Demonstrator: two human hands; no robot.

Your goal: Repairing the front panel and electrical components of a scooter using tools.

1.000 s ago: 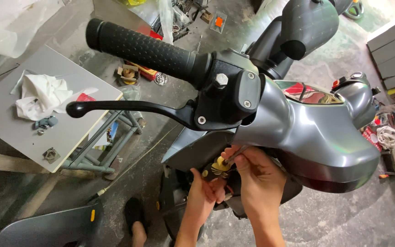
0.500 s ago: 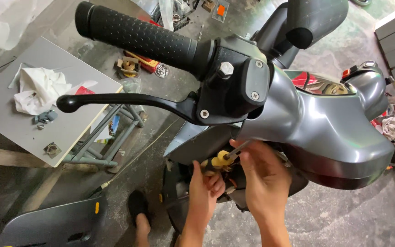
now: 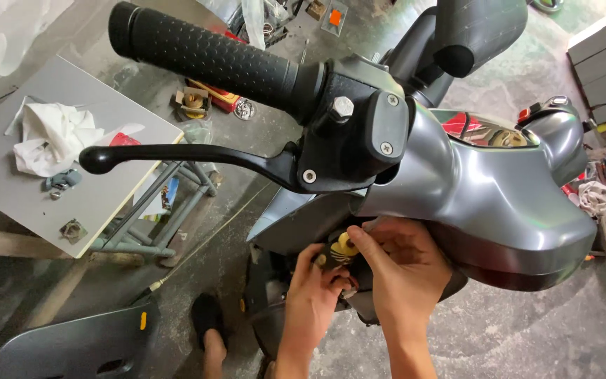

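Two hands: left hand and right hand pinching yellow-and-black part under scooter's grey handlebar cover
Done: cover seated on top
Left: part not yet seated, apparently

Soft, even daylight is illuminating the scene. A broad highlight is glaring off the grey scooter handlebar cowl. Deep shadow is lying beneath it, darkening both hands. Focus is remaining sharp; wide-angle distortion is bending the black handlebar grip near the frame edges.
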